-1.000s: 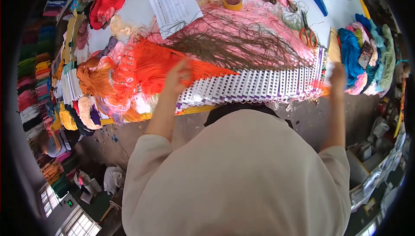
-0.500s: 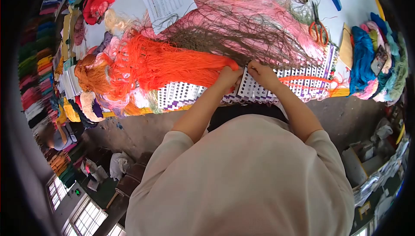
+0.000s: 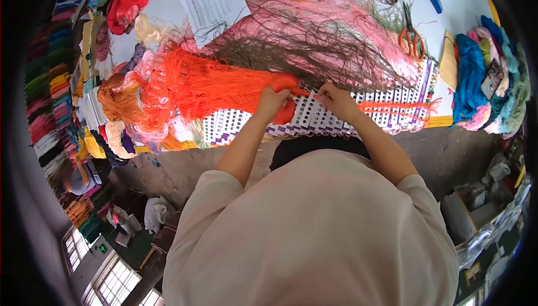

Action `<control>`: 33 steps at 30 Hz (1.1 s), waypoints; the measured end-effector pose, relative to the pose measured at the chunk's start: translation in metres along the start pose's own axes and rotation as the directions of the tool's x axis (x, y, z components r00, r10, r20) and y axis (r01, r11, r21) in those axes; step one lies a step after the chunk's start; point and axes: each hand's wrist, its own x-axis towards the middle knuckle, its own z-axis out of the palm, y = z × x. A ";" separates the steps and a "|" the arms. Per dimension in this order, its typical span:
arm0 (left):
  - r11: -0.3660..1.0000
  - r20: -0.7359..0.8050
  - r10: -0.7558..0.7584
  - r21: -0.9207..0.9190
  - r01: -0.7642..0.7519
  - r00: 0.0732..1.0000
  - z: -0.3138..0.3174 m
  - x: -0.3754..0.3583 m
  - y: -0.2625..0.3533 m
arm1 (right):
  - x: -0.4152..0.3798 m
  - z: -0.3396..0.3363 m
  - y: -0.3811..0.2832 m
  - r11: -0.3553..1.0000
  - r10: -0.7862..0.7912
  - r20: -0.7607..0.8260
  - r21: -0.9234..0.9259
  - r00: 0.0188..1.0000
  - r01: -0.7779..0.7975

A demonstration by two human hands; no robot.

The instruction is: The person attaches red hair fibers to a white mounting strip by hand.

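Left hand (image 3: 273, 101) pinches the bright orange fibre hank (image 3: 216, 85); right hand (image 3: 335, 97) pinches one thin strand at the white perforated sample cards (image 3: 342, 114). Strands already lie across cards rightward; most of the hank remains.

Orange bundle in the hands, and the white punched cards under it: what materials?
orange bundle: fine loose strands, slightly glossy, probably synthetic fibre or yarn. White punched cards: flat, matte, stiff-looking sheets with rows of holes, likely card or thin plastic. Left hand grips the bundle's end.

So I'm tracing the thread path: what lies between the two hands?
In the head view, a thin orange strand spans from the left hand to the right hand, over the white punched cards.
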 end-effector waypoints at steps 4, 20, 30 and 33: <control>0.993 0.024 -0.012 -0.115 0.015 1.000 -0.007 -0.006 0.001 | 0.000 0.003 -0.001 0.999 -0.012 -0.008 -0.038 1.000 0.012; 0.963 0.455 -0.167 -0.116 0.244 0.875 0.039 -0.022 0.016 | 0.002 0.010 0.001 0.984 -0.149 -0.127 -0.114 0.981 0.135; 0.994 0.266 -0.064 0.102 0.038 0.962 0.001 -0.020 0.030 | -0.015 0.005 -0.033 0.886 -0.023 -0.074 -0.464 0.997 -0.014; 0.942 0.304 -0.137 -0.254 0.219 0.943 -0.053 -0.057 0.070 | -0.011 0.009 -0.030 0.897 0.008 -0.077 -0.440 0.997 -0.041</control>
